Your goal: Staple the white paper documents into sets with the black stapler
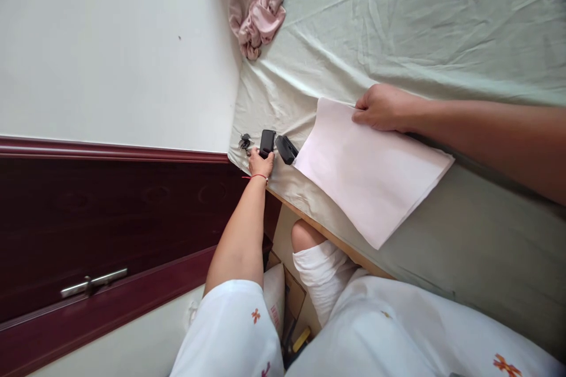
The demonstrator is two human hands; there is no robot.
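My right hand pinches the upper edge of a thin stack of white paper sheets, which slants over the bed near its edge. My left hand reaches to the bed's corner, its thumb and fingers around the lower end of a small black box-shaped object. Just right of it lies a dark, elongated black object, touching or close to the paper's left corner; its kind is unclear. A small dark tangled item, perhaps a cord or keys, sits left of the box.
A pale green sheet covers the bed. Bunched pink cloth lies by the white wall. A dark red panel with a metal bolt stands at the left. Below the bed's wooden edge is a cardboard box.
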